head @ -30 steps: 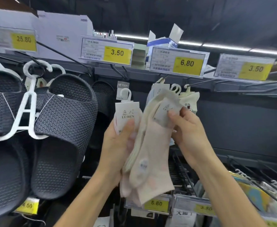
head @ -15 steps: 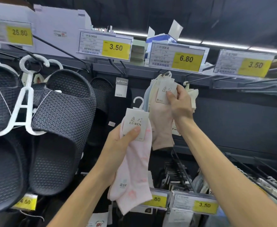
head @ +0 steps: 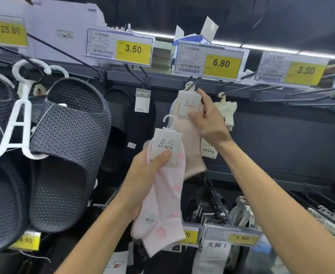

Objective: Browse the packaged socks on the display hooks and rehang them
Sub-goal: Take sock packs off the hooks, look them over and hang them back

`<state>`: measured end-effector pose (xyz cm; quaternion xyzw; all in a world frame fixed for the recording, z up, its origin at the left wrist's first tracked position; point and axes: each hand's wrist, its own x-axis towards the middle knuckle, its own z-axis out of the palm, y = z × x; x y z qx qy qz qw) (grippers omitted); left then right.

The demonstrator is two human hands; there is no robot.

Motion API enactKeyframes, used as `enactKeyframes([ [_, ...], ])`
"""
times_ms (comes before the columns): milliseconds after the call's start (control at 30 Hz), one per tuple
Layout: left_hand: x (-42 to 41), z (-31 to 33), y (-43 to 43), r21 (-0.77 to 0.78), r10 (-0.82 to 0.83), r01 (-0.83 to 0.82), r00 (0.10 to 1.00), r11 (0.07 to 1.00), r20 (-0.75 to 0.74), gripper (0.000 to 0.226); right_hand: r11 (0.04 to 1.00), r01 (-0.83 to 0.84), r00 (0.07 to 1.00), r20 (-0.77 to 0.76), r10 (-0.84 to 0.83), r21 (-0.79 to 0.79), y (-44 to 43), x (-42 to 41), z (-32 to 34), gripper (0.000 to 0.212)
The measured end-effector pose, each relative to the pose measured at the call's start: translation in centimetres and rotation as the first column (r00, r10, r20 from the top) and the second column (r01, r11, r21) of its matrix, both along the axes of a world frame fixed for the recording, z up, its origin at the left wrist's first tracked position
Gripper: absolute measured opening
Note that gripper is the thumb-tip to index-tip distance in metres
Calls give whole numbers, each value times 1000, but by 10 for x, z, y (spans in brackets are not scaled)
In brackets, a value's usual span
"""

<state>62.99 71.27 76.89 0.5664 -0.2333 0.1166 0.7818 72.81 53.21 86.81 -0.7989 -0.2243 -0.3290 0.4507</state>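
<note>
- L hand (head: 146, 175) gripped pink socks (head: 162, 206) by card, off hook.
- R hand (head: 208, 123) pinched beige socks (head: 190, 135) card, pack hung at hook (head: 194, 82).

Pale pink cotton socks with darker pink blotches (head: 162, 204) carry a white card header with grey lettering (head: 165, 147). Behind hang plain peach-beige socks (head: 192, 147) and cream ones (head: 227, 110). Dark grey rubber slides with a scale-like embossed texture (head: 63, 147) hang on a white hanger (head: 18, 115). Yellow price tags (head: 133, 49) glow above.

A shop aisle: yellow price tags (head: 133, 49) above hooks of carded socks (head: 190, 123) and slippers (head: 67, 147).
</note>
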Motion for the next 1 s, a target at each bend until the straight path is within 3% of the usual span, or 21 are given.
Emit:
enactKeyframes([
  [67, 1, -1, 0, 3, 9, -9, 1000, 1000, -12, 40, 998, 44, 998, -38, -46, -50, 0, -7, 0, 70],
  [167, 2, -1, 3, -14, -2, 2, 1000, 1000, 5, 29, 982, 187, 978, 94, -188, 20, 8, -34, -9, 54],
  [233, 3, 0, 3, -24, -6, 7, 1000, 1000, 30, 27, 996, 76, 986, 148, -81, 45, 16, -64, -21, 43],
  [367, 5, 1, -1, 16, 19, -20, 995, 1000, 101, 34, 974, -207, 978, 15, 209, -88, 31, -112, -39, 38],
  [433, 4, -1, -3, 71, 24, -34, 989, 997, 148, 27, 977, -201, 979, 22, 203, -66, 30, -114, -36, 35],
  [533, -1, -11, -2, 246, 132, -186, 967, 951, 219, 16, 982, -132, 991, 40, 128, 138, 18, -102, -22, 34],
  [633, -9, -29, 3, 484, 249, -355, 930, 800, 272, 32, 959, -43, 999, 33, 35, 279, 5, -83, -4, 37],
  [733, -17, -39, 2, 721, 294, -490, 872, 491, 392, 45, 955, 47, 998, 32, -59, 292, 1, -58, 13, 39],
  [800, -21, -45, -2, 782, 283, -529, 846, 330, 452, 49, 961, 68, 995, 52, -85, 267, 5, -43, 23, 41],
  [867, -23, -51, -5, 806, 281, -530, 841, 262, 462, 46, 973, 68, 992, 85, -88, 220, 12, -33, 26, 43],
  [1000, -28, -55, -7, 799, 313, -550, 824, 242, 473, 45, 992, 107, 987, 117, -114, 67, 19, -21, 21, 47],
])
